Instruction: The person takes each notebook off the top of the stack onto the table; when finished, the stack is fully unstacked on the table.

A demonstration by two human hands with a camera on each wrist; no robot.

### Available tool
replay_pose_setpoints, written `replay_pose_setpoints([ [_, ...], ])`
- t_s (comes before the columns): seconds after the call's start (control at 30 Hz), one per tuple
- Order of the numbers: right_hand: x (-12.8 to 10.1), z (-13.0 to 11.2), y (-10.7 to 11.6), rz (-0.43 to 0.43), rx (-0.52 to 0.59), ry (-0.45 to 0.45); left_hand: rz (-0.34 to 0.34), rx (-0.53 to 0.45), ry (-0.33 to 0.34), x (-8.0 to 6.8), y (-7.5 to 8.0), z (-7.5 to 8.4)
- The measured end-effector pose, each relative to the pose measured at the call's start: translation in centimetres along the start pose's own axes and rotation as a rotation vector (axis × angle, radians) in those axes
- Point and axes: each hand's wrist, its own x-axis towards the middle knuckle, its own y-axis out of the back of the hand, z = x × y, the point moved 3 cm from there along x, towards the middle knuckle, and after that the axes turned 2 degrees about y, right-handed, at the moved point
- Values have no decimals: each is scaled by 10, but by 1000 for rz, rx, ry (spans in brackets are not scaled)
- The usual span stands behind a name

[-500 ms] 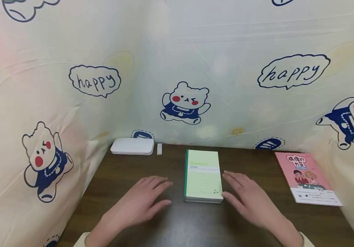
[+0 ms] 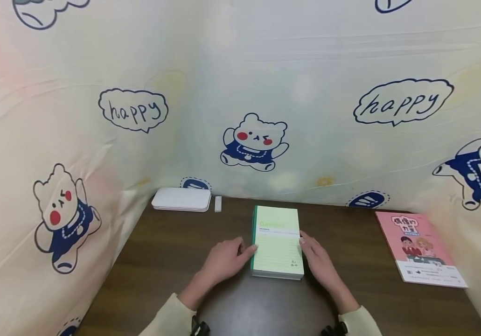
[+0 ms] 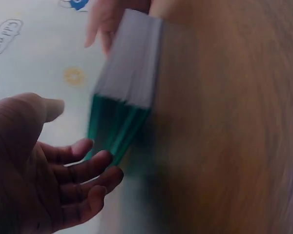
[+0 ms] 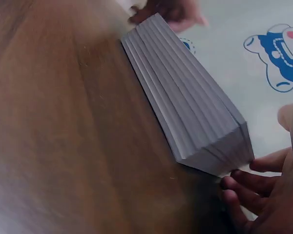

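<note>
Both hands are now drawn in: left hand (image 2: 223, 261) and right hand (image 2: 317, 261) touch the green notebook (image 2: 277, 243) at centre frame with relaxed fingers; it is not gripped. A firmer side hold is judged needed next.

left hand (image 2: 223, 261): fingers straight, palm inward | right hand (image 2: 317, 261): fingers straight, palm inward

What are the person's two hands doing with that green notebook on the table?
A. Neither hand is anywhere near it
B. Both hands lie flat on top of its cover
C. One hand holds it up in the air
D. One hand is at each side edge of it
D: the left hand touches the spine side of the green notebook and the right hand its page side, while it lies flat on the table.
</note>
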Motion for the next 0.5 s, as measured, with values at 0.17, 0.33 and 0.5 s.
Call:
replay_pose_setpoints([
  [0.17,-5,7,-16,62,27,55,-31,-41,45,7,-25,-6],
  [0.33,-8,13,-19,127,46,41,-19,-109,33,8,-32,-5],
  [0.5,-7,14,-15,161,51,11,11,-252,75,11,-32,-4],
])
